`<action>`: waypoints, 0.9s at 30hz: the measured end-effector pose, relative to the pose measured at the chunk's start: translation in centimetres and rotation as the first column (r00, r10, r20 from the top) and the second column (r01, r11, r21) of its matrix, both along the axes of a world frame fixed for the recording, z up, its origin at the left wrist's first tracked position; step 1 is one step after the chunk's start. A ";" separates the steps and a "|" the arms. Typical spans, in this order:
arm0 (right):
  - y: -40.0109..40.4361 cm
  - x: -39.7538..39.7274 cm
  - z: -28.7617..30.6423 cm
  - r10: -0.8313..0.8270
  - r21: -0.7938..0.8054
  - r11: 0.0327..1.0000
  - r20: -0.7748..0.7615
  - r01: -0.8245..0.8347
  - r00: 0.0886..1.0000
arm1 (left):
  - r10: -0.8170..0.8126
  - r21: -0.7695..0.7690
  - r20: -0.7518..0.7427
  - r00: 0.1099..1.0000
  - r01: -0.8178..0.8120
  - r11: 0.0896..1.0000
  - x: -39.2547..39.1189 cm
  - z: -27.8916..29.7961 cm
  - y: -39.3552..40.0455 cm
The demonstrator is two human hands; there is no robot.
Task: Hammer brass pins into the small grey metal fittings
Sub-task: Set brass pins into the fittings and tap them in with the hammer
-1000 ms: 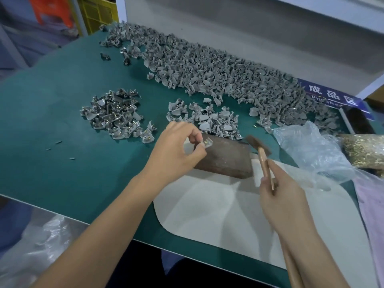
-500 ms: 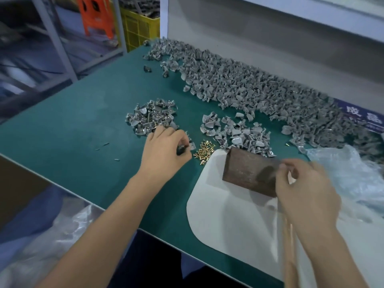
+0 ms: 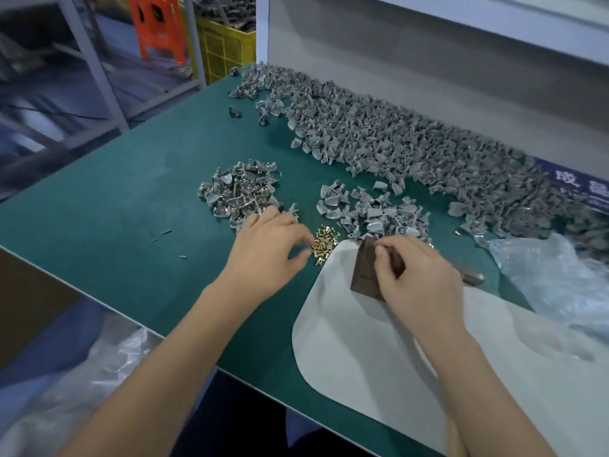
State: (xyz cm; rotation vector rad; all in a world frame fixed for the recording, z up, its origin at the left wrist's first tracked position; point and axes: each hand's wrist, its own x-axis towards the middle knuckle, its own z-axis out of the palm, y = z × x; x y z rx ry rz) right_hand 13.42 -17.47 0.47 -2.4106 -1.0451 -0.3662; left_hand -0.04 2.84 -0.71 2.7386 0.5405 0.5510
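A small heap of brass pins [image 3: 322, 241] lies on the green table [image 3: 131, 209]. My left hand [image 3: 268, 249] reaches to it, its fingertips at the heap's left edge, thumb and forefinger slightly apart. My right hand [image 3: 420, 278] is curled over the dark brown block [image 3: 364, 272] on the white mat [image 3: 362, 364], thumb on the block's top. The hammer [image 3: 474, 278] shows its head just right of that hand; the handle is hidden beneath it. Loose grey fittings [image 3: 372, 211] lie behind the block. A separate pile of fittings with brass showing [image 3: 240, 192] sits to the left.
A long bank of grey fittings [image 3: 412, 143] runs along the back wall. A crumpled clear plastic bag [image 3: 547, 278] lies at the right, below a blue sign [image 3: 580, 186]. The table's front edge [image 3: 99, 303] runs diagonally. A yellow crate [image 3: 227, 51] stands off the table.
My left hand took a fitting from the block to the left pile, then shifted right to the brass pins. My right hand lowered the hammer and came over the block.
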 end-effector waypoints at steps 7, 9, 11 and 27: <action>-0.5 0.2 -0.5 0.024 0.063 0.998 -0.044 -0.022 0.999 | 0.033 -0.001 -0.038 0.999 -0.033 0.999 0.6 -0.1 -0.3; -0.5 0.2 -0.3 0.019 0.072 0.997 -0.065 -0.014 0.998 | 0.020 0.034 -0.042 0.999 -0.018 0.999 0.8 -0.1 -0.3; -0.5 0.1 -0.2 0.023 0.075 0.997 -0.079 -0.017 0.997 | -0.008 0.059 -0.048 0.999 0.010 0.998 1.0 -0.2 -0.3; -0.8 0.1 0.0 0.019 0.046 0.999 -0.160 -0.011 0.987 | -0.101 0.006 0.112 0.989 0.100 0.995 -0.8 -0.7 -1.0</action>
